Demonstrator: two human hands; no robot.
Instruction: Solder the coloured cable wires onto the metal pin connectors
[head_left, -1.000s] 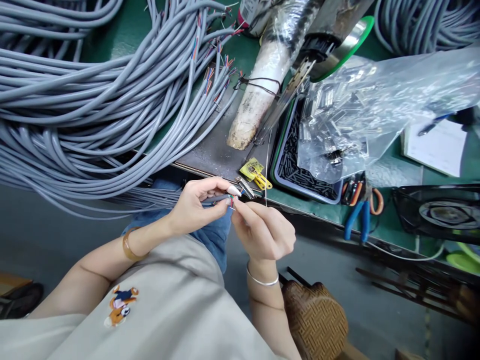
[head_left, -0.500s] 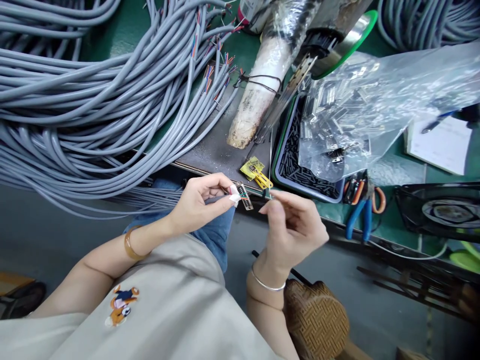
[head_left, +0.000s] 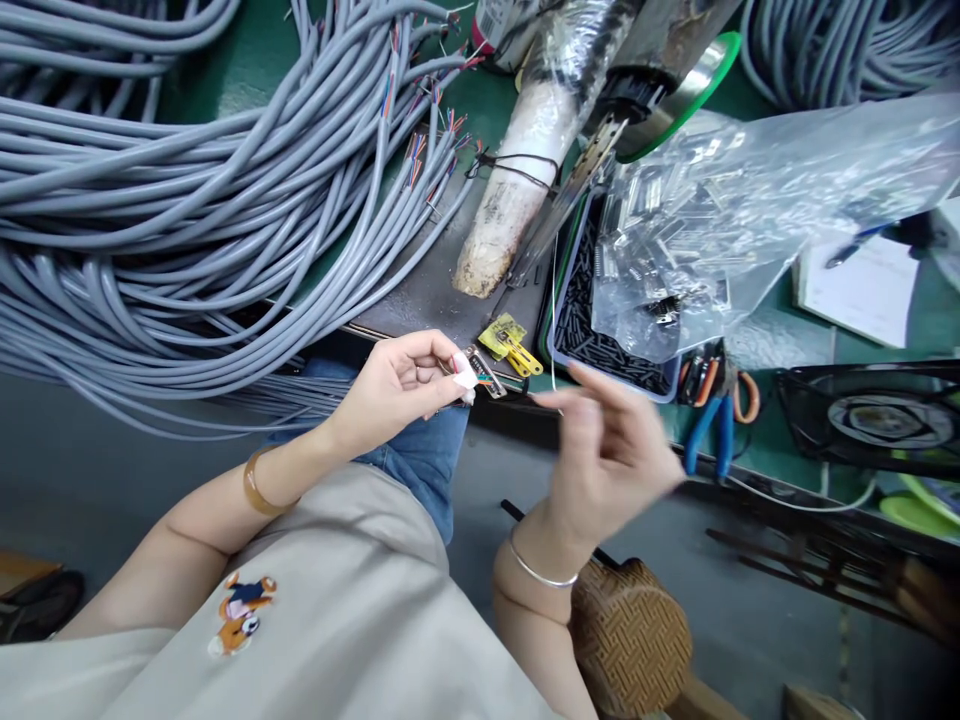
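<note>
My left hand [head_left: 409, 380] is closed in a pinch on the end of a grey cable, mostly hidden by the fingers. White covers show on its fingertips. Thin coloured wires [head_left: 485, 381] poke out from the pinch and meet a metal-framed multi-pin connector [head_left: 495, 386] at the bench edge. To the right, my right hand [head_left: 611, 450] is blurred, its fingers bent together around the lower end of a thin silvery solder wire [head_left: 554, 330]. That wire comes down beside the black-filled tray. Behind the connector lie a yellow clip-like piece [head_left: 523, 357] and a yellow scrap [head_left: 502, 334].
Bundles of grey cable [head_left: 187, 210] cover the left side. A wrapped white post [head_left: 510, 200] and a green-rimmed spool [head_left: 690, 110] stand behind. Rightward are a tray [head_left: 559, 345] of black tubes, a bag of connector parts [head_left: 667, 230], blue-handled pliers [head_left: 724, 435] and a fan [head_left: 892, 420].
My right hand has moved right, away from the connector, and the wire's lower end has shifted with it. The left hand keeps its pinch beside the connector. The view has shifted slightly.
</note>
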